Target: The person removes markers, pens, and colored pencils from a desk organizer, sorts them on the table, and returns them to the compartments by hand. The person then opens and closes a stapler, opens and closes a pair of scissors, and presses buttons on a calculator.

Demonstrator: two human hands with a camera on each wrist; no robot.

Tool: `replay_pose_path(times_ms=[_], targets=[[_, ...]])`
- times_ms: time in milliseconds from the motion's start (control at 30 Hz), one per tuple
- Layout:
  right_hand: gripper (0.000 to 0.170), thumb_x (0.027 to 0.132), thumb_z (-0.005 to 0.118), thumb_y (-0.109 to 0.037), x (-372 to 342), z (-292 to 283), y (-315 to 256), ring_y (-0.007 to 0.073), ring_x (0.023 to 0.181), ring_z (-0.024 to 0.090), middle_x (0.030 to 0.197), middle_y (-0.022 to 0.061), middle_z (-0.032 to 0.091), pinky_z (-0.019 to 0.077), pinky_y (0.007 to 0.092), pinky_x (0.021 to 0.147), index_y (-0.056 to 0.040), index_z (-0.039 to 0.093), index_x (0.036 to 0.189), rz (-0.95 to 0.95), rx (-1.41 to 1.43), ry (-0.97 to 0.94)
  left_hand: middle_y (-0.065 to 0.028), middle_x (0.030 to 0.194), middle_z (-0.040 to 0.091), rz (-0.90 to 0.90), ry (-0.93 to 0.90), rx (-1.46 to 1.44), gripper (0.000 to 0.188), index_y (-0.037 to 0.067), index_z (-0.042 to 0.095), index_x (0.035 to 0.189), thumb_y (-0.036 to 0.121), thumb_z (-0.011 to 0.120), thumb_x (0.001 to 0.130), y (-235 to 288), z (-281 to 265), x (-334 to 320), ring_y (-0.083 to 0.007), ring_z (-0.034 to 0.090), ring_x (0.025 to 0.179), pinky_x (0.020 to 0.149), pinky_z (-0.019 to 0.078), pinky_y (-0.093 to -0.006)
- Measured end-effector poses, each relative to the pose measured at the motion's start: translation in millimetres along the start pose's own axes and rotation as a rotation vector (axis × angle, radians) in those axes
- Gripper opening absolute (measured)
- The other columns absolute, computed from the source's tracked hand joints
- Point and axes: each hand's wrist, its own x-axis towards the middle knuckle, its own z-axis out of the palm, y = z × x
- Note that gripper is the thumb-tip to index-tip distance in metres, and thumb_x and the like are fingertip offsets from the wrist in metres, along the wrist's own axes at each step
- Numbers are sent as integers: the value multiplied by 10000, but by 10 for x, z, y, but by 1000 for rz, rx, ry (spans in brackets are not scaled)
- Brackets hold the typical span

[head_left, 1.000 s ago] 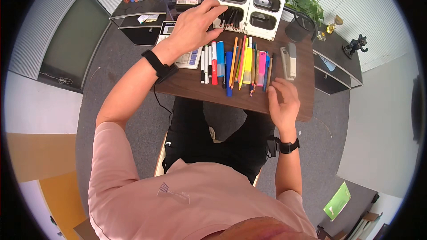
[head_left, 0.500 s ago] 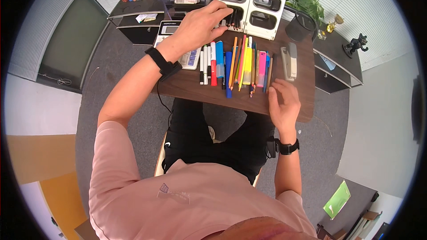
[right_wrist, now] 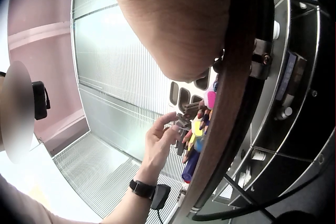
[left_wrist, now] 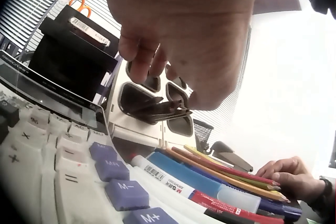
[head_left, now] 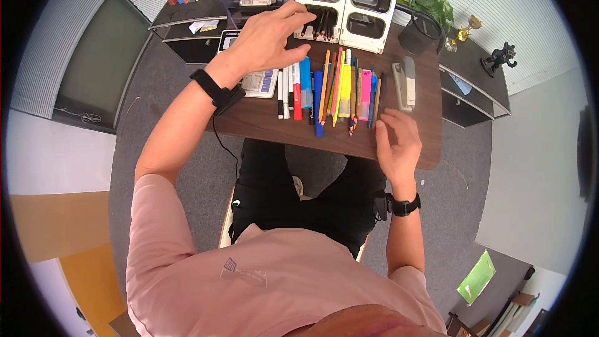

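The left hand (head_left: 267, 39) has drawn back leftward from the dark pencils (head_left: 322, 25), its thumb and fingertips spread wider than a moment ago, uncovering more pencils.

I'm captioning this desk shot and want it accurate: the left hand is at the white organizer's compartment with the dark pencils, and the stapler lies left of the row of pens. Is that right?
Not quite: the head view shows the stapler lying right of the row of pens. The left hand is indeed at the white organizer's compartment with the dark pencils.
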Motion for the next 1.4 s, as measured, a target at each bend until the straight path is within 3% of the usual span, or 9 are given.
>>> replay_pose_path(times_ms=[233,433,600,700,1133,1400], targets=[[158,987,857,-75,-6,17,17,382,1108,772,1238,166,826,619,465,986,7,838,1120,0,-4,-1,-62,1515,646,-12,-73,21,633,103,636,1569,168,862,982,-177,225,70,-356,784,1129,935,651,-487],[158,984,851,-66,1,12,12,387,1112,771,1238,175,825,619,467,988,9,839,1123,-5,4,0,-84,1488,650,22,-38,21,653,73,654,1535,239,912,959,-173,387,230,-365,783,1137,952,648,-492],[163,982,852,-61,7,10,-10,385,1112,770,1235,180,825,619,467,990,13,839,1127,0,8,-4,-89,1418,683,-22,-9,54,515,13,753,1346,364,886,993,-143,424,284,-355,787,1108,954,651,-481],[164,980,852,-59,9,6,-10,384,1112,771,1233,179,825,620,467,990,14,839,1126,4,8,-3,-80,1395,696,-9,-6,42,455,13,773,1294,362,856,1015,-140,425,286,-354,792,1068,939,654,-480],[158,980,854,-67,7,-1,-7,387,1106,769,1229,174,826,620,468,976,12,835,1116,-2,11,-1,-93,1315,747,45,28,17,311,40,800,1306,278,760,1110,-164,522,291,-353,802,1043,899,650,-482],[154,980,853,-65,6,3,3,388,1100,770,1222,171,827,619,470,974,9,835,1114,-9,11,5,-65,1185,814,80,66,128,251,84,821,1258,269,765,1097,-204,569,281,-322,818,934,786,665,-437]])
